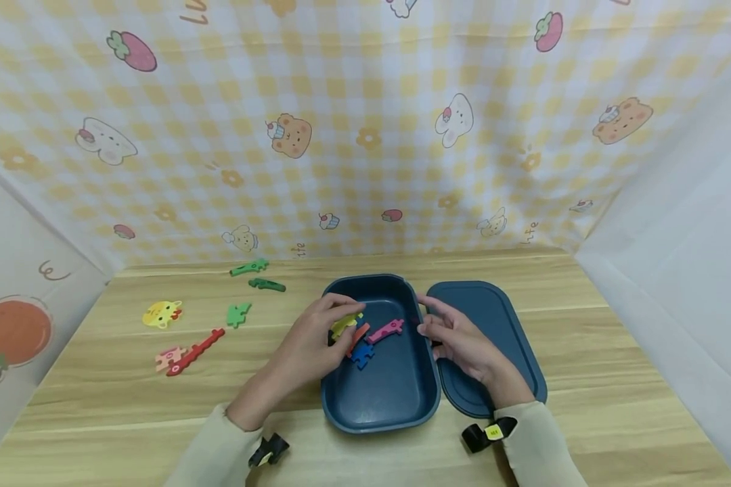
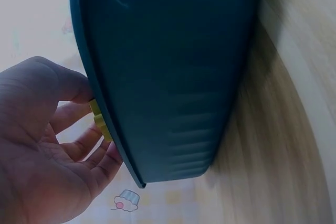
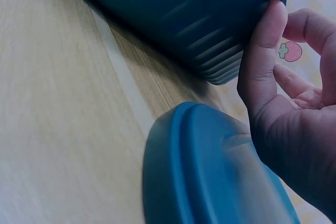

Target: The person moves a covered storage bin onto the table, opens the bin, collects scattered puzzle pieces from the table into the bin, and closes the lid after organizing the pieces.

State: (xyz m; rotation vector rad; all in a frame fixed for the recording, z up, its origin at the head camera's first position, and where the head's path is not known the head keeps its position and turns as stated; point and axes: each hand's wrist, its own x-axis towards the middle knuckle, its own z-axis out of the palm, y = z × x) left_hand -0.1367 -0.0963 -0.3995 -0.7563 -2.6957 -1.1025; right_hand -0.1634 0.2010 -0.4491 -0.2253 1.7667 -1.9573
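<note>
While the head camera looks down on a wooden table point(image 1: 585, 338), a dark blue box point(image 1: 396, 392) sits open near the front edge with its lid point(image 1: 493, 311) lying flat just beside it on the right. The person's left hand point(image 1: 317, 338) reaches over the box's left rim and pinches a yellow puzzle piece point(image 1: 347, 323) inside it. Below that piece lie an orange piece point(image 1: 359, 334), a pink giraffe-shaped piece point(image 1: 386, 330) and a blue piece point(image 1: 362, 354) on the box floor. The right hand point(image 1: 457, 338) rests at the box's right rim, partly above the lid, fingers loosely bent and holding nothing. Well apart on the left of the table lie two green pieces point(image 1: 250, 267) point(image 1: 267, 285), a smaller green one point(image 1: 238, 314), a yellow animal face point(image 1: 162, 314), a red stick-like piece point(image 1: 196, 352) and a pink piece point(image 1: 167, 357) touching it.

From the left wrist, the box's outer wall point(image 2: 173, 77) fills the view; the left hand point(image 2: 47, 150) curls over the rim with the yellow piece point(image 2: 100, 119) between thumb and fingers.

From the right wrist, the right hand point(image 3: 283, 103) has its thumb pressed against the box's rim point(image 3: 210, 14), the other fingers relaxed, and the lid point(image 3: 210, 177) lies below it on the table.
</note>
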